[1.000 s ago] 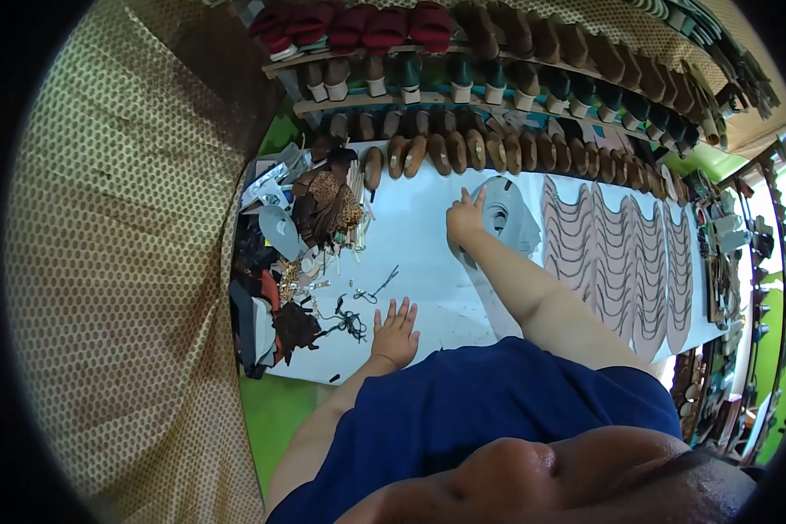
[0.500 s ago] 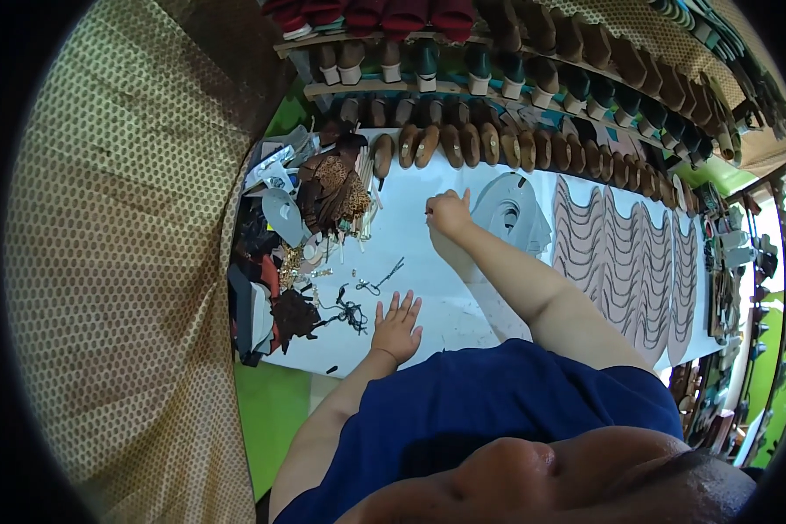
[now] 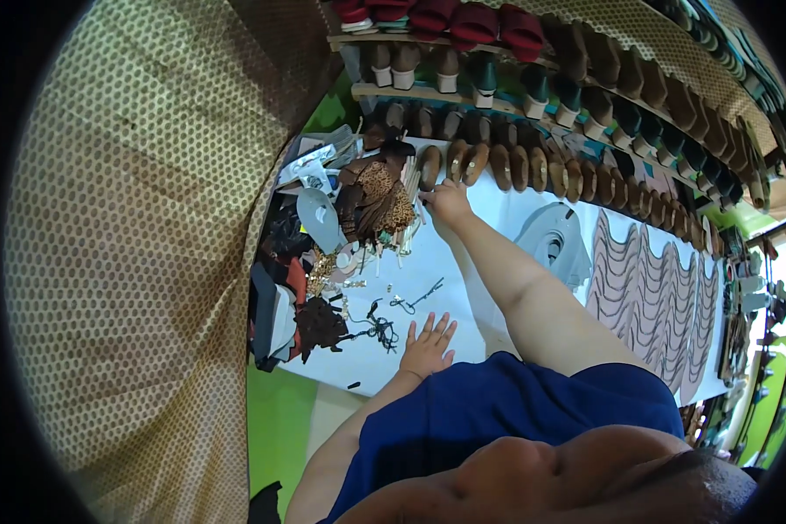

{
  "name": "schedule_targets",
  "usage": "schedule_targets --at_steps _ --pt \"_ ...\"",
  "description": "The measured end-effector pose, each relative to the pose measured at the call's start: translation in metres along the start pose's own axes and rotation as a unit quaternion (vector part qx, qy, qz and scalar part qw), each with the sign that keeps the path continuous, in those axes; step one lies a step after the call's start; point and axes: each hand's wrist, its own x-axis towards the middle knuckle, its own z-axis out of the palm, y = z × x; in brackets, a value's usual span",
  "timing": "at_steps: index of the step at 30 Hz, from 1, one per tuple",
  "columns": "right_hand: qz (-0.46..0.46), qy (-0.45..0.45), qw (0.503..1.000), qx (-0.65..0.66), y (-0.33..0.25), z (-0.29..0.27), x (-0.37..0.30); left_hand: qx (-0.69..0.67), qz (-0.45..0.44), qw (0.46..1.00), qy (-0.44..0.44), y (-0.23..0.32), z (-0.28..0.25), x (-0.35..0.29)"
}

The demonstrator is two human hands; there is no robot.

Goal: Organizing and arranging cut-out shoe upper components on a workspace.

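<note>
My left hand (image 3: 428,347) lies palm down on the white table (image 3: 450,293), fingers spread and holding nothing. Just beyond its fingertips are a tangle of dark cord (image 3: 381,332) and a thin dark strand (image 3: 424,295). My right hand (image 3: 451,206) reaches far across the table, its fingers pinched together. A tiny dark bit shows at the fingertips, too small to name. That hand is beside a bundle of brown and leopard-print strips (image 3: 377,201) and close in front of a row of tan shoe soles (image 3: 520,166).
Grey sole-shaped sheets (image 3: 550,231) lie right of my right forearm, and pinkish pieces with wavy dark edges (image 3: 620,271) further right. Scraps, gold trims (image 3: 325,271) and dark brown pieces (image 3: 319,325) crowd the left. Shelves of shoes (image 3: 533,92) stand behind; a patterned curtain (image 3: 148,262) hangs left.
My right hand has moved left across the table, closer to the strip bundle and the row of soles. My left hand stays flat on the table. The whole view has shifted.
</note>
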Motion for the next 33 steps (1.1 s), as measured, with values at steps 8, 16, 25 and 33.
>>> schedule_targets --at_steps 8,16,25,33 --pt "-0.02 0.03 0.999 -0.01 -0.002 -0.002 -0.013 -0.024 -0.01 1.0 -0.007 0.001 -0.003 -0.002" --pt "-0.052 -0.046 0.99 0.123 -0.054 -0.008 -0.076 -0.011 0.002 0.999 0.047 0.003 -0.009 -0.006" --pt "-0.051 -0.138 0.85 0.506 -0.197 -0.053 -0.096 0.022 -0.05 0.996 -0.066 0.017 -0.028 -0.004" --pt "0.137 -0.001 0.953 0.271 -0.017 -0.094 -0.095 0.001 -0.012 0.998 0.056 0.017 -0.022 -0.011"
